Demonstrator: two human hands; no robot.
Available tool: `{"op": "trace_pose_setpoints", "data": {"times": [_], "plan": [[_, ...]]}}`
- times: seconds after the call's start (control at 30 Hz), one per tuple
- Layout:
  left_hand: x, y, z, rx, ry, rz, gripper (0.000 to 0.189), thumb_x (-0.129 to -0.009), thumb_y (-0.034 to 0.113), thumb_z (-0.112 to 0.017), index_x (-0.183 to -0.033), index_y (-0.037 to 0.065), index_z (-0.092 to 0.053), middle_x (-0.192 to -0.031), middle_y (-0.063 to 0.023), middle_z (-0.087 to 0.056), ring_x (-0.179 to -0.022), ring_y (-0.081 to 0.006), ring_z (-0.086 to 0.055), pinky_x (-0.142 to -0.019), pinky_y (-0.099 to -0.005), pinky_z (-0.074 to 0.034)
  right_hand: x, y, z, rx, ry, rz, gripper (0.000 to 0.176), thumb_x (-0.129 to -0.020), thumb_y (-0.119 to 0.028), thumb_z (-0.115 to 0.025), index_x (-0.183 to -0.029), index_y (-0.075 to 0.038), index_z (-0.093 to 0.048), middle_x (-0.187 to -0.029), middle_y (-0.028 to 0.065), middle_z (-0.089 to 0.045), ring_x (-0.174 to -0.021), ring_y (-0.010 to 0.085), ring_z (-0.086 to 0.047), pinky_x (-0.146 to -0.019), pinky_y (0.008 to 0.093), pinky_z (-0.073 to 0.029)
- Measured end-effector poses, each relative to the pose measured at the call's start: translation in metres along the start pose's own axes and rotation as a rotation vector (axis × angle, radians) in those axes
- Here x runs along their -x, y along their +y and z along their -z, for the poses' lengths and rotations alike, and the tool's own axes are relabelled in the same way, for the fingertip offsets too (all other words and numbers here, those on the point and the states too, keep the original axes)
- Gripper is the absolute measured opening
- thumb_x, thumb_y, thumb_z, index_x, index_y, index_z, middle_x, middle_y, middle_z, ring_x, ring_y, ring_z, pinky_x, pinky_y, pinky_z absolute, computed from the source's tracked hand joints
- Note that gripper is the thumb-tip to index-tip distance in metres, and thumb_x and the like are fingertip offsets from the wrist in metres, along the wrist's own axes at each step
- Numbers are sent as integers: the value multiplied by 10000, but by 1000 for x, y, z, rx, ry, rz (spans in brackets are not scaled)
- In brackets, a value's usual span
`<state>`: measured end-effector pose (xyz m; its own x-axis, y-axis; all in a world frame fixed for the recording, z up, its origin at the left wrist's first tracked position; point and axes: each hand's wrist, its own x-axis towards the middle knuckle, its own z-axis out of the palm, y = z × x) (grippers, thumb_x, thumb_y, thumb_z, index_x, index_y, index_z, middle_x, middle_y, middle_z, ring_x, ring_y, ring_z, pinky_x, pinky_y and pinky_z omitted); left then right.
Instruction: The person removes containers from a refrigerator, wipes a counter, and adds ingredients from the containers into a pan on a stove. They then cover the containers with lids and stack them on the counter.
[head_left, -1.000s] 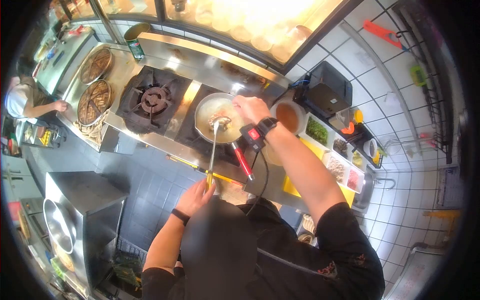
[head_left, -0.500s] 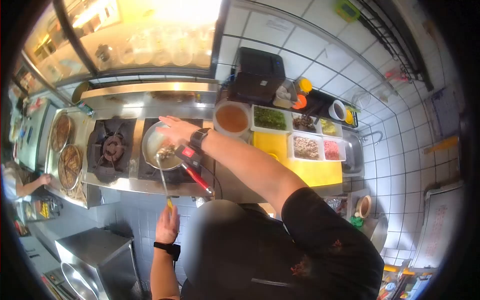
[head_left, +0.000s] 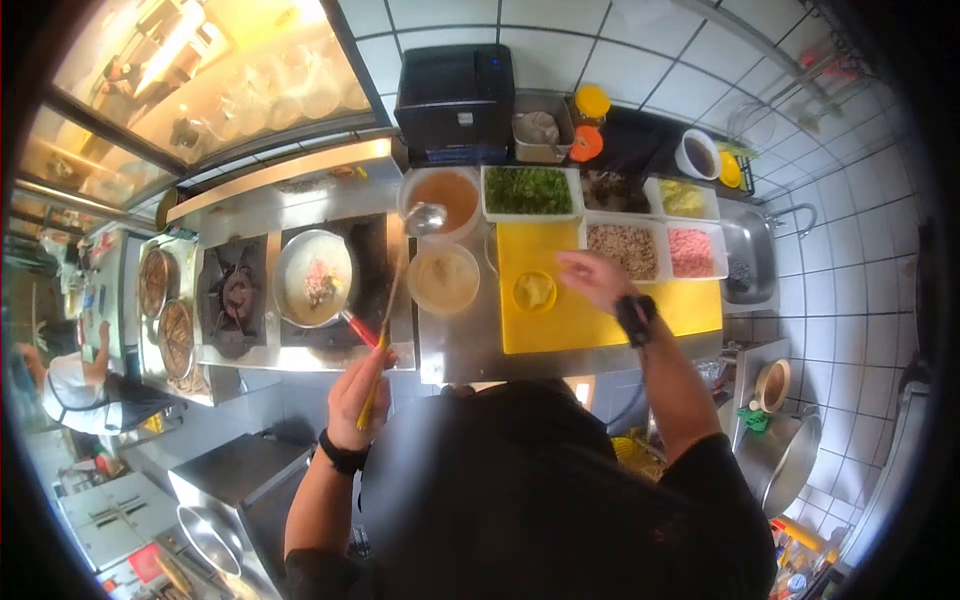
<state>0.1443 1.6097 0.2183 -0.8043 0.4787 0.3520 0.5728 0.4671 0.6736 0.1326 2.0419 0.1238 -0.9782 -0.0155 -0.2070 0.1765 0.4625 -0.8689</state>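
Observation:
My left hand (head_left: 352,400) is closed around the yellow handle of a ladle (head_left: 427,218). The ladle's bowl hangs over the rim of a round tub of brown liquid (head_left: 450,195). Left of the ladle sits a pan (head_left: 300,262) with a red handle (head_left: 360,328), on the right burner; pink and brown bits lie inside it. Over a yellow cutting board (head_left: 540,335) my right hand (head_left: 597,280) is held with fingers apart, slightly blurred, nothing visible in them. Near its fingertips stands a small yellow bowl (head_left: 535,291) with pale yellow contents.
A tub of cloudy tan liquid (head_left: 443,278) stands beside the board. White trays hold chopped greens (head_left: 528,190), brown-white bits (head_left: 622,250), pink bits (head_left: 690,250) and yellow pieces (head_left: 683,198). A sink (head_left: 745,285) is at right. Another person (head_left: 90,385) works at far left.
My right hand has moved right from above the pan to the cutting board. The ladle has left the pan and swung right to the brown-liquid tub. The view has shifted, revealing the tan tub.

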Motion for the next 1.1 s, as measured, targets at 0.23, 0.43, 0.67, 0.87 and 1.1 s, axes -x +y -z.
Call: {"op": "trace_pose_setpoints", "data": {"times": [0.23, 0.43, 0.67, 0.87, 1.1], "plan": [[-13, 4, -42, 61, -13, 114, 329, -929, -33, -534, -1253, -41, -592, -1017, -183, -700, -920, -265, -707, -824, -336, -552, 105, 86, 44, -227, 151, -206, 379, -936, -80, -630, -1299, 13, -570, -1187, 110, -674, -994, 195, -694, -793, 292, -545], [-67, -30, -72, -93, -6, 87, 353, -886, -17, -620, -1238, -36, -600, -987, -229, -683, -875, -350, -691, -765, -378, -549, 134, 107, 34, -353, 210, -253, 375, -936, -46, -597, -1307, 1, -567, -1203, 110, -668, -985, 190, -697, -747, 282, -541], [-97, -57, -98, -129, 15, 101, 332, -886, 39, -642, -1214, -13, -618, -996, -240, -679, -900, -390, -673, -773, -403, -543, 160, 118, 41, -352, 293, -290, 387, -936, -37, -581, -1322, -14, -561, -1202, 111, -667, -992, 209, -698, -744, 287, -542], [-103, -67, -103, -130, 23, 130, 325, -895, 56, -641, -1208, -27, -615, -1011, -245, -684, -910, -372, -687, -788, -407, -543, 187, 142, 36, -411, 382, -323, 382, -934, -37, -594, -1315, -23, -578, -1188, 127, -677, -985, 203, -696, -751, 287, -541], [-114, -59, -105, 413, 62, 549, 279, -982, 115, -565, -1195, -61, -601, -925, -152, -692, -840, -207, -702, -759, -322, -582, 191, 130, 29, -417, 426, -370, 383, -940, -56, -598, -1320, -16, -574, -1180, 128, -681, -987, 203, -696, -752, 282, -538]]}}
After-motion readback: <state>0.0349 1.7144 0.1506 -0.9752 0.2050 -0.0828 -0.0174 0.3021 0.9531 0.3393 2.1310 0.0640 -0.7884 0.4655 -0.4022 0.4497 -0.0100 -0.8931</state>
